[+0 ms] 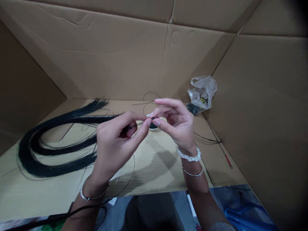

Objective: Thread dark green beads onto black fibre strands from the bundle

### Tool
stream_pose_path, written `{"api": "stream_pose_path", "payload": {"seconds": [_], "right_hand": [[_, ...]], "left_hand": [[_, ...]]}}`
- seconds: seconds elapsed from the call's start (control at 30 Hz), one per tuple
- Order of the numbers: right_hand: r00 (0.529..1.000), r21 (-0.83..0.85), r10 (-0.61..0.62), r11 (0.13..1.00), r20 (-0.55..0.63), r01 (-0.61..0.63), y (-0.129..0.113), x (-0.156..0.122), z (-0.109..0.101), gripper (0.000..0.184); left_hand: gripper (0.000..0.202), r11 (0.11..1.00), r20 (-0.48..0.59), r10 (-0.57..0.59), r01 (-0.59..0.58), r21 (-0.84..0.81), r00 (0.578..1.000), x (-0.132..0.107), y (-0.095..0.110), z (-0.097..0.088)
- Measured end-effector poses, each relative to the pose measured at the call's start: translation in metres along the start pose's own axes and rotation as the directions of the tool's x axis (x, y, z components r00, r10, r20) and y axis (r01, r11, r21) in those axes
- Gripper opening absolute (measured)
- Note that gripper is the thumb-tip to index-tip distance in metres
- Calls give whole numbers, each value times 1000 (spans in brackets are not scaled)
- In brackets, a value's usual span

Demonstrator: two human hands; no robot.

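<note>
My left hand (117,144) and my right hand (175,125) are raised over the table, fingertips meeting. Each pinches a thin black wire (138,124) between thumb and forefinger. Just behind the fingertips, partly hidden by them, stands a small white dish (154,129) holding dark beads. A long looped bundle of fine black strands (48,150) lies on the pale wooden tabletop (149,170) to the left, passing under my left hand. Silver bangles circle both wrists, and a white beaded band (189,156) sits on my right wrist.
Cardboard walls (96,57) surround the tabletop on the back and sides. A crumpled clear plastic bag (202,93) sits in the back right corner. Loose black wires (207,139) and a thin red-tipped stick (228,162) lie at the right. A blue bag (245,215) lies below the front edge.
</note>
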State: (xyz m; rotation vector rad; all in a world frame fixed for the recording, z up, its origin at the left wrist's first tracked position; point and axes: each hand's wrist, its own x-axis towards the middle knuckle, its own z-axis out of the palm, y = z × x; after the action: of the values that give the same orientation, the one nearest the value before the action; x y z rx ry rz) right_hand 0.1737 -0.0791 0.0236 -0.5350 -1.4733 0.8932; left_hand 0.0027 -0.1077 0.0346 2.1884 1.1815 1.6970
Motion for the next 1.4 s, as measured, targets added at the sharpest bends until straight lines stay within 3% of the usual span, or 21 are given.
{"api": "stream_pose_path", "payload": {"seconds": [0.2,0.4,0.77,1.03,1.23,1.4], "right_hand": [[1000,23,7,1000,-12,-7,-1,1,-1,15],[997,-68,-79,995,-3,78,0,1,-1,6],[1000,-77,21,997,-2,-22,5,1,0,15],[996,-138,-86,987,-8,84,3,1,1,10],[993,-228,-109,969,-40,97,2,-1,2,11],[992,-218,-77,974,-101,53,0,0,-1,13]], "left_hand": [[5,1000,7,-17,17,4,1000,0,-2,-1],[11,998,0,-17,17,61,1000,-1,-1,-1],[5,1000,-3,-30,30,-4,1000,0,-1,0],[8,994,9,-85,86,-63,996,0,-1,3],[8,995,11,-79,80,-65,997,0,-2,3],[7,980,37,-141,145,-135,989,-2,-3,1]]}}
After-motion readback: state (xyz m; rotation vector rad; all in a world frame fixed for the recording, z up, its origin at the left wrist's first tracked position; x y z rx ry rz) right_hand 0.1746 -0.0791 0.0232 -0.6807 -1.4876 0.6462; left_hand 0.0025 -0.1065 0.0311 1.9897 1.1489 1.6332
